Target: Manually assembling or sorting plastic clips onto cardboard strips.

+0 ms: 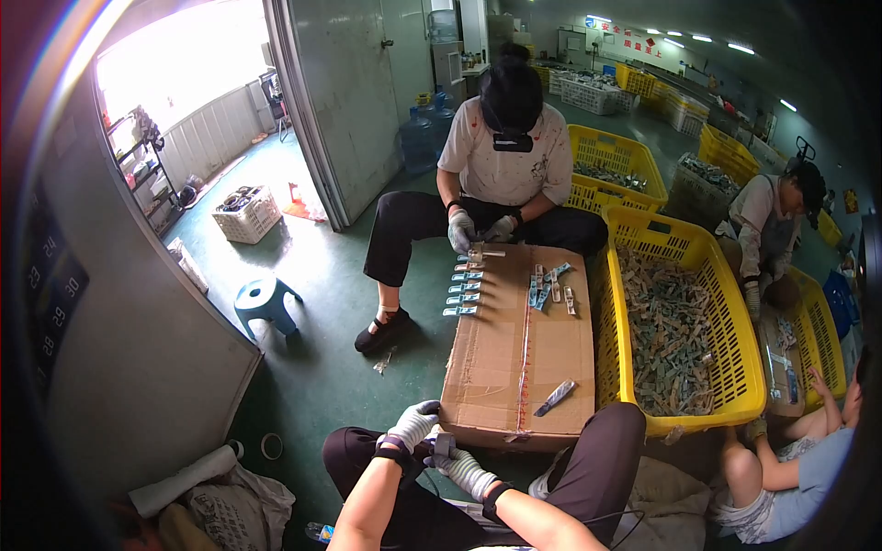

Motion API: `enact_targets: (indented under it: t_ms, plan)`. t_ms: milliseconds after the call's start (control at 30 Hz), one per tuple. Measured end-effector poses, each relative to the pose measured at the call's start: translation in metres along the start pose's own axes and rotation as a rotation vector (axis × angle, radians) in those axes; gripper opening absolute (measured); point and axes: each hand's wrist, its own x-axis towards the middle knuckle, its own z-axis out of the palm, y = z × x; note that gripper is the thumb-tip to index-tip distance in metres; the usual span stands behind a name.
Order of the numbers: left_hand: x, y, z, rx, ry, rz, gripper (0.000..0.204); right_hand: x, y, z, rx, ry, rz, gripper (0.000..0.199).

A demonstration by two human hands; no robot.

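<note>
Nearest the camera, the person's two gloved hands are meeting just in front of the knees, at the near edge of a flattened cardboard box point(514, 367) that is serving as the surface. The left hand point(411, 425) is curling its fingers in towards the right, and the right hand point(464, 470) is closing around a small grey piece point(443, 447) that is sitting between both palms; the piece looks like a clip or a small packet, though it is too small here to be sure. It is standing roughly upright in the grip, touching both gloves, with the right hand holding it from below.

Just beyond, a single grey packet point(555, 397) is lying on the cardboard, ahead and to the right of the hands, its long axis slanting up to the right; the right hand is the nearer one.

Further along the surface, a row of small packets point(464, 286) and a loose cluster point(549, 286) are lying before a seated co-worker point(503, 147). To the right, a yellow crate point(684, 340) is brimming with similar pieces.
</note>
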Motion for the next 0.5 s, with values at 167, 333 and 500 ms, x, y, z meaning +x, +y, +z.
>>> enact_targets:
  t_ms: [167,333,500]
  plan:
    - [-0.0002,0.0013,-0.0005,-0.006,-0.009,-0.012,0.037,-0.0003,0.0004,0.0014,0.029,-0.001,-0.009,0.044]
    - [-0.001,0.004,0.0008,-0.114,-0.007,-0.061,0.038,0.0002,0.0007,0.0008,0.007,0.012,-0.018,0.046]
    - [-0.0014,0.0067,0.002,-0.088,-0.003,-0.051,0.038,-0.0002,0.0078,-0.0005,-0.052,0.027,-0.115,0.023]
